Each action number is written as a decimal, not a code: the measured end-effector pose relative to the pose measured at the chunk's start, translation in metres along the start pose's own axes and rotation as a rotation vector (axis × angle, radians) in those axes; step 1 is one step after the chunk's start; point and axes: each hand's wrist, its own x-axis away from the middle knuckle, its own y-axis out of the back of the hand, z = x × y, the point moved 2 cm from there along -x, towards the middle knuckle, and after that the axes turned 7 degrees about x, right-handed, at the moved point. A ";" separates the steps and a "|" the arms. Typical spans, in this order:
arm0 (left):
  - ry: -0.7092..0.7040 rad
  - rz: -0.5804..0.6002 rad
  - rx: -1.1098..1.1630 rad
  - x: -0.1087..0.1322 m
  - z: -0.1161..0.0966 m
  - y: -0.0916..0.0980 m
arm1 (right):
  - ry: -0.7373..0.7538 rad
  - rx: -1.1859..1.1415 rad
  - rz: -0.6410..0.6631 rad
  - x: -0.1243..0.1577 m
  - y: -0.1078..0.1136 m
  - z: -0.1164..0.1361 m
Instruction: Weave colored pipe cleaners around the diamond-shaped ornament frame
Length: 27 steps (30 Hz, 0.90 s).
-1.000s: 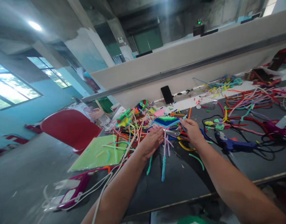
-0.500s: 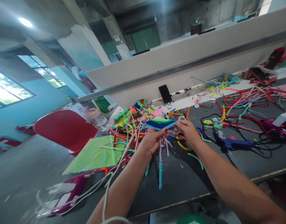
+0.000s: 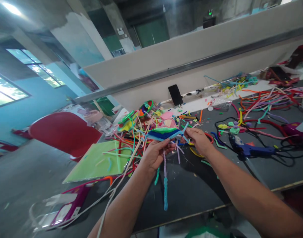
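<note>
A pipe-cleaner craft piece (image 3: 163, 135) with dark blue, green and pink bands and a light blue edge is held over the table's middle. My left hand (image 3: 155, 154) grips its lower edge, thumb on top and fingers underneath. At the piece's right end, my right hand (image 3: 197, 138) pinches the light blue pipe cleaner (image 3: 185, 128) where strands cross. Below my left hand a twisted lilac and light blue strand (image 3: 165, 193) points toward the table's front; whether it joins the piece I cannot tell. Short lilac pipe cleaners (image 3: 178, 153) show between the hands.
Loose pipe cleaners (image 3: 257, 105) and scraps cover the dark table (image 3: 186, 195). A blue glue gun (image 3: 255, 151) with black cable lies at right, a purple one (image 3: 72, 203) at front left beside a green sheet (image 3: 97, 162). A phone (image 3: 175, 95) leans against the partition (image 3: 146, 91).
The view has shifted slightly. The craft piece is tilted more toward me, showing more of its pink part and crossed light blue ends. Both hands keep their hold.
</note>
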 end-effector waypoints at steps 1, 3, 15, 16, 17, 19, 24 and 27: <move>0.022 -0.005 0.020 0.001 0.000 0.002 | 0.022 0.015 0.006 0.000 0.000 0.000; 0.062 -0.016 0.055 0.004 -0.001 0.006 | 0.074 0.027 0.023 0.001 -0.001 -0.001; 0.017 0.028 0.095 0.011 -0.006 0.002 | 0.035 -0.076 0.309 0.016 -0.016 0.005; 0.007 0.033 0.091 0.011 -0.005 0.002 | 0.031 -0.079 0.312 0.016 -0.016 0.006; -0.004 0.037 0.087 0.010 -0.005 0.002 | 0.029 -0.085 0.316 0.016 -0.016 0.006; -0.023 0.037 0.083 0.010 -0.004 0.001 | 0.022 -0.102 0.322 0.016 -0.016 0.007; 0.013 0.031 0.076 0.011 -0.006 0.000 | 0.011 -0.145 0.245 0.013 -0.014 0.007; 0.079 0.133 0.081 0.013 -0.008 0.008 | 0.029 -0.175 0.185 0.012 -0.014 0.009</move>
